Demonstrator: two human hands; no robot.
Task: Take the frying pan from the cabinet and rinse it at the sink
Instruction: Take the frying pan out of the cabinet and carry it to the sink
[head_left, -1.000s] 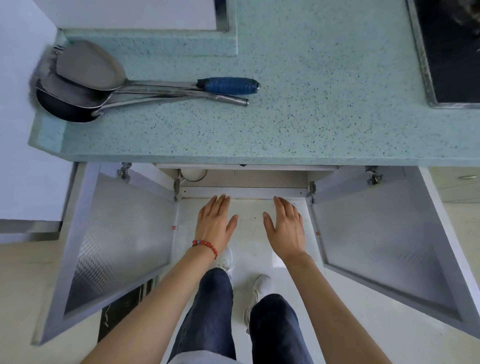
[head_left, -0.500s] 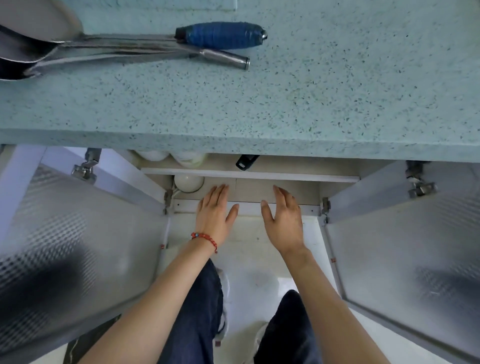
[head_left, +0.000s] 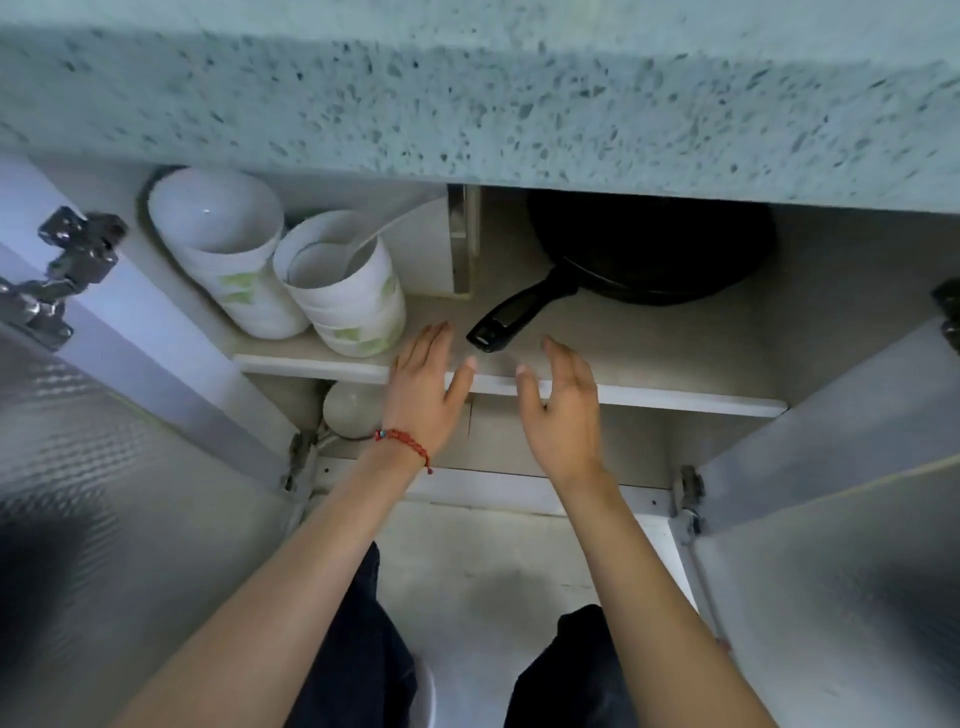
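A black frying pan (head_left: 649, 249) sits on the upper shelf (head_left: 649, 397) of the open cabinet, partly hidden under the countertop edge. Its black handle (head_left: 519, 312) points toward me and to the left. My left hand (head_left: 423, 387), with a red bracelet at the wrist, hovers at the shelf's front edge just left of the handle tip, fingers straight. My right hand (head_left: 563, 410) hovers just right of the handle tip, fingers relaxed. Neither hand touches the pan.
Two stacks of white bowls (head_left: 291, 270) stand on the shelf left of the pan. A white round object (head_left: 353, 410) lies on the lower level. Both cabinet doors (head_left: 119, 519) (head_left: 841, 519) stand wide open. The speckled countertop (head_left: 467, 88) overhangs the cabinet.
My head has dropped lower, so the shelf, bowls and pan have come into view. Both hands have moved forward to the shelf edge beside the pan handle.
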